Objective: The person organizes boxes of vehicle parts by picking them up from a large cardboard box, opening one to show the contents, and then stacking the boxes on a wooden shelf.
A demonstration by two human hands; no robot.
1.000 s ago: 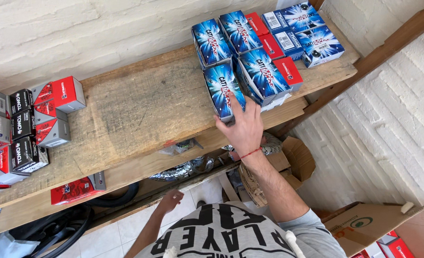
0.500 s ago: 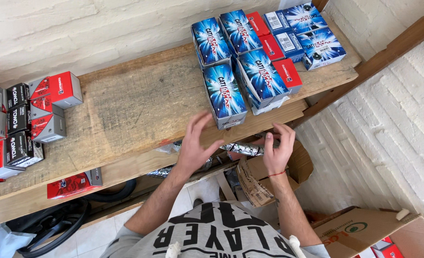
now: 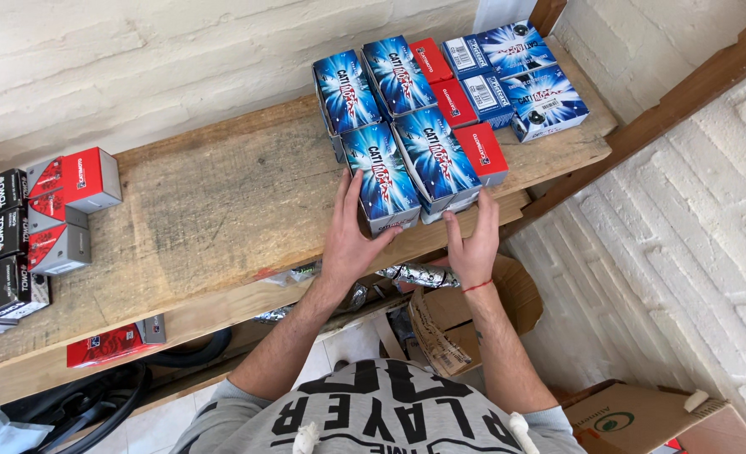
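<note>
Boxes are sitting in a tight cluster at the right end of a rough wooden shelf (image 3: 205,202), and the two front ones are the ones being handled. The nearer-left blue box (image 3: 381,176) is lying at the front edge of the plank, and the left hand (image 3: 349,240) is pressing against its left side and front, fingers spread and extended along the cardboard, thumb hooking under the front corner; it is touching rather than gripping closed. Just beside it the second blue box (image 3: 437,155) is lying parallel, and the right hand (image 3: 474,240) is resting open against its front end, fingers pointing up toward the box, a red string circling the wrist. Neither hand is clenching. Behind these two, more blue boxes (image 3: 373,80) are standing in a second row, with slim red boxes (image 3: 481,151) wedged along the right side and paler blue boxes (image 3: 524,76) further right against the white brick wall (image 3: 179,59). At the far left end of the shelf, well apart from the hands, red and grey boxes (image 3: 62,202) and black boxes (image 3: 3,227) are stacking up. Below the shelf's front edge, a flat red package (image 3: 108,343) is lying on a lower board, a silvery crumpled wrapper (image 3: 415,275) is showing under the hands, and an open cardboard carton (image 3: 465,324) is standing on the floor.
</note>
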